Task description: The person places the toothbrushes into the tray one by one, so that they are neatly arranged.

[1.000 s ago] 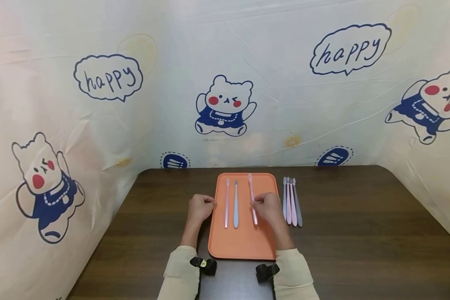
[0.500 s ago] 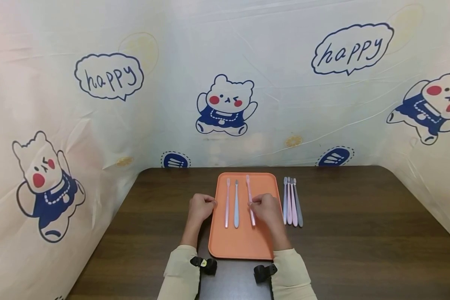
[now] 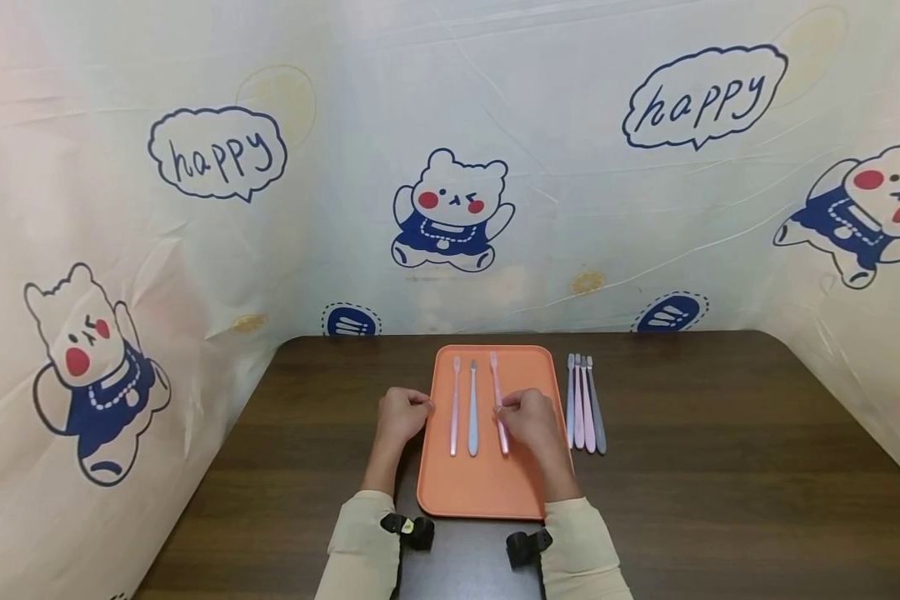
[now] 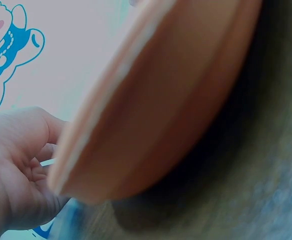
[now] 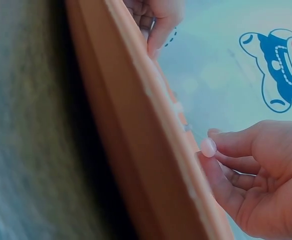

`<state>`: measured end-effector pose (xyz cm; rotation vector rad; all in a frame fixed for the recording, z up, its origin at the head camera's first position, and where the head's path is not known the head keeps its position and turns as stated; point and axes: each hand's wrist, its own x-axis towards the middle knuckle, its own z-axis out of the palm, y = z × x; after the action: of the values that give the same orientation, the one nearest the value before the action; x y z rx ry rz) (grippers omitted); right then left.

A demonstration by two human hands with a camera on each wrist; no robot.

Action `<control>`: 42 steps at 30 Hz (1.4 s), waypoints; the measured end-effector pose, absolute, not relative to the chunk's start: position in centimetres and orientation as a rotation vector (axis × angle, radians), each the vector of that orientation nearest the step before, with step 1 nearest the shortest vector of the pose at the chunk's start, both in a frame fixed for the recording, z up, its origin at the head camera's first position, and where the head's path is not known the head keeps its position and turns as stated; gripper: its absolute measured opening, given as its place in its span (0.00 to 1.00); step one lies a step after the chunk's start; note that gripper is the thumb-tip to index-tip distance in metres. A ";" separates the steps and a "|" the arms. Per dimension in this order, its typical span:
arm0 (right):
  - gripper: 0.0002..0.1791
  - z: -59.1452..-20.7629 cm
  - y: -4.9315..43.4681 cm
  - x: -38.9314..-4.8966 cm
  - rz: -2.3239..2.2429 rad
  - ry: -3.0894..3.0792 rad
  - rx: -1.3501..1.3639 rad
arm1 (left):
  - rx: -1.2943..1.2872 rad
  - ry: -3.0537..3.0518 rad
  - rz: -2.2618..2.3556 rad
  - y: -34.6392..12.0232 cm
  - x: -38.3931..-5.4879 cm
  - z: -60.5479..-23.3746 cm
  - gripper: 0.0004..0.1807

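An orange tray (image 3: 480, 493) lies lengthwise on the table. My left hand (image 3: 402, 413) holds its left rim; in the left wrist view that hand (image 4: 23, 165) has its fingers curled at the tray's edge. Over the tray's right half, my right hand (image 3: 532, 417) pinches a pink toothbrush (image 3: 496, 382) between thumb and fingers. Its rounded handle end (image 5: 209, 147) shows in the right wrist view. Left of it on the tray, a pink toothbrush (image 3: 453, 421) and a blue toothbrush (image 3: 473, 427) lie side by side, heads toward the back.
To the right of the tray, several toothbrushes (image 3: 588, 421) in pink, blue and grey lie close together on the dark wooden table (image 3: 690, 450). A printed curtain (image 3: 450, 108) hangs behind and at both sides.
My right hand has shifted slightly left with the pink toothbrush, nearer the blue one, and the toothbrush stands straighter. My left hand stays at the tray's rim.
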<state>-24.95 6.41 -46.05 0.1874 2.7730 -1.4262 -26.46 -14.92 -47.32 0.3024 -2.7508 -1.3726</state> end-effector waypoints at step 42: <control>0.08 -46.6 4.9 -24.9 -1.382 2.768 0.207 | 0.353 -2.760 -1.406 -14.8 -26.6 -47.2 0.08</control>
<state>-24.89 4.91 -46.58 0.2074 2.7683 -1.3818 -26.58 -14.83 -47.22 0.3532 -2.7604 -1.4059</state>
